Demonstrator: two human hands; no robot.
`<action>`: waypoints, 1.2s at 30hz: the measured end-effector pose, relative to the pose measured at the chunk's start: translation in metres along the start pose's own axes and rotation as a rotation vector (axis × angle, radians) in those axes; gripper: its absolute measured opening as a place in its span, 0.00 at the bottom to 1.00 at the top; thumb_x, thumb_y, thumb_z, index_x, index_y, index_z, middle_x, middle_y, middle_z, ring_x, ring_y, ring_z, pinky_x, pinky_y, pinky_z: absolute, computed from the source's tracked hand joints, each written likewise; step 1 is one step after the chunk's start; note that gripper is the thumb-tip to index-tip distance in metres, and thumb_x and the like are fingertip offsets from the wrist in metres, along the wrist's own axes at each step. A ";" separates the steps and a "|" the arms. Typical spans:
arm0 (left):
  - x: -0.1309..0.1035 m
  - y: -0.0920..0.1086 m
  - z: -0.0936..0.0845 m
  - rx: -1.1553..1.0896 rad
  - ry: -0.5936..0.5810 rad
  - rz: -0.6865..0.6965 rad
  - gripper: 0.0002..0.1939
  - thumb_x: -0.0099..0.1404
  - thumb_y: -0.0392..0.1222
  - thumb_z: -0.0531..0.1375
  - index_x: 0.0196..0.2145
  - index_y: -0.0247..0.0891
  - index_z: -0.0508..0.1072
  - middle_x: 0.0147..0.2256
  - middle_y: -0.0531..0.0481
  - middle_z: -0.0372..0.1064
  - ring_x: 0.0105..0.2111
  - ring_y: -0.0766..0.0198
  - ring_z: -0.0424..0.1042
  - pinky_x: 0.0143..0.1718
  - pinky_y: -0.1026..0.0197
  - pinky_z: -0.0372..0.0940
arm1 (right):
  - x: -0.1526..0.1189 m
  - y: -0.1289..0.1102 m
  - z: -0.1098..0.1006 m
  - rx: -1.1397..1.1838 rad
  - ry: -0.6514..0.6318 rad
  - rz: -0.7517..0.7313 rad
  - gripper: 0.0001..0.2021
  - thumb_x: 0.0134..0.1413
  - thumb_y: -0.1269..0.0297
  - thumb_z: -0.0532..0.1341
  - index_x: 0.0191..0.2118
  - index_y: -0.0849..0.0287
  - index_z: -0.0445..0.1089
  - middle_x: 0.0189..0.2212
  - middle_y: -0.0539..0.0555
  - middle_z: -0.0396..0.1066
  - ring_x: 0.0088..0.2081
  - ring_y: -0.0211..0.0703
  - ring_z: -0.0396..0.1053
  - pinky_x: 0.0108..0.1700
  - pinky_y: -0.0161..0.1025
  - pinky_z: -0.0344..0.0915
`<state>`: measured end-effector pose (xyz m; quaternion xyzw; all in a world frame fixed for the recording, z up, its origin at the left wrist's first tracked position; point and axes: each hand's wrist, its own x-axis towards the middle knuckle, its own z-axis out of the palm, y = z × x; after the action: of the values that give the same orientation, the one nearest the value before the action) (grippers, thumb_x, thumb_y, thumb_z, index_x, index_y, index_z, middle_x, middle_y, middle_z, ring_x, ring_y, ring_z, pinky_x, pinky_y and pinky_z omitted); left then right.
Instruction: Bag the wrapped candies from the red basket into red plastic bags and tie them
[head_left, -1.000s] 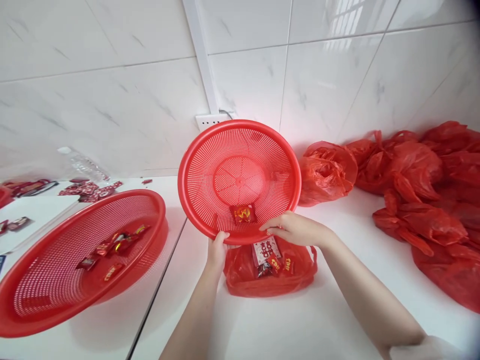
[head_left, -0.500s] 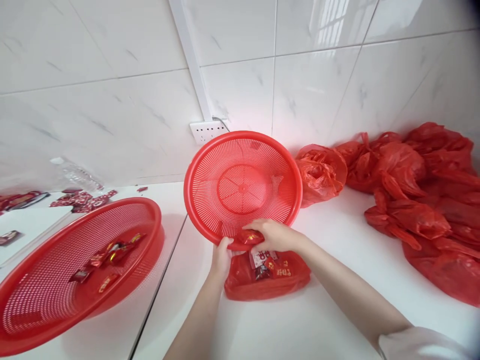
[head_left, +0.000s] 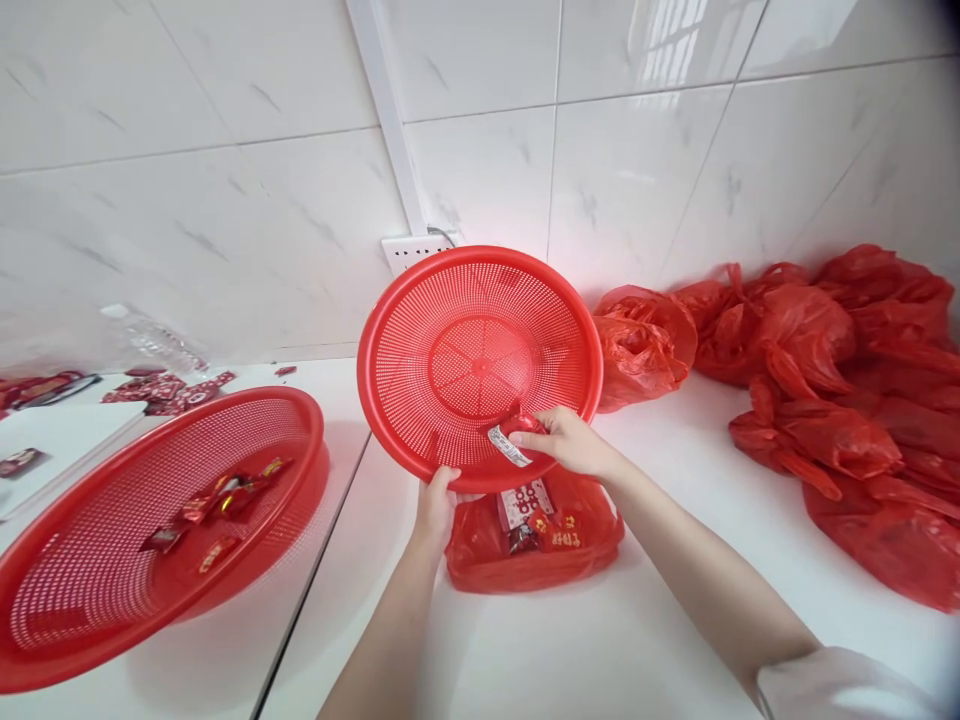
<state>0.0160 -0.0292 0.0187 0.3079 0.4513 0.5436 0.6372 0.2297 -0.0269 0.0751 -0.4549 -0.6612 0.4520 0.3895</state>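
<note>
My left hand (head_left: 438,500) grips the near rim of a round red plastic basket (head_left: 482,262), thumb over the edge. The basket is tilted so its inside faces me. In my right hand (head_left: 568,440) is a red wrapped packet (head_left: 517,428) with a white printed label, pinched between thumb and fingers just inside the near right rim. Beneath that rim a red plastic bag (head_left: 517,578) lies spread on the table. In it are a white-and-red patterned packet (head_left: 525,502), a dark wrapped piece (head_left: 523,540) and a red packet with gold print (head_left: 562,532).
On the left stands another red basket (head_left: 315,440) holding several wrapped sweets (head_left: 225,495). Behind it are patterned packets (head_left: 169,392) and a clear plastic bottle (head_left: 161,340). Filled red bags (head_left: 802,330) pile up at the right. A socket strip (head_left: 401,252) is on the tiled wall.
My right hand has lifted the red packet up from the near rim into the basket's opening, turning its white label into view. The tilted basket has shifted slightly up and left.
</note>
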 end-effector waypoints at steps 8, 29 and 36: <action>0.008 -0.001 -0.005 0.005 0.024 0.006 0.18 0.47 0.39 0.61 0.39 0.35 0.70 0.35 0.47 0.75 0.36 0.53 0.76 0.35 0.53 0.72 | -0.006 -0.009 -0.012 -0.026 -0.009 0.085 0.20 0.51 0.49 0.62 0.23 0.62 0.66 0.20 0.45 0.58 0.24 0.34 0.56 0.29 0.33 0.54; -0.016 0.065 -0.013 -0.060 -0.219 0.075 0.17 0.56 0.46 0.62 0.42 0.37 0.71 0.38 0.43 0.75 0.39 0.51 0.74 0.34 0.53 0.71 | -0.012 -0.014 -0.036 0.515 0.293 0.178 0.15 0.59 0.52 0.58 0.44 0.58 0.67 0.40 0.58 0.77 0.34 0.43 0.76 0.41 0.44 0.74; -0.052 0.087 -0.073 -0.229 0.544 0.193 0.13 0.54 0.42 0.61 0.37 0.39 0.66 0.45 0.43 0.61 0.50 0.45 0.69 0.49 0.40 0.67 | -0.032 -0.030 -0.067 0.628 0.471 0.010 0.17 0.53 0.49 0.63 0.43 0.55 0.69 0.39 0.54 0.77 0.38 0.45 0.77 0.40 0.43 0.75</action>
<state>-0.0860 -0.0677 0.0785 0.1191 0.5097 0.7114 0.4690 0.2931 -0.0468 0.1196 -0.4080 -0.3809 0.5173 0.6487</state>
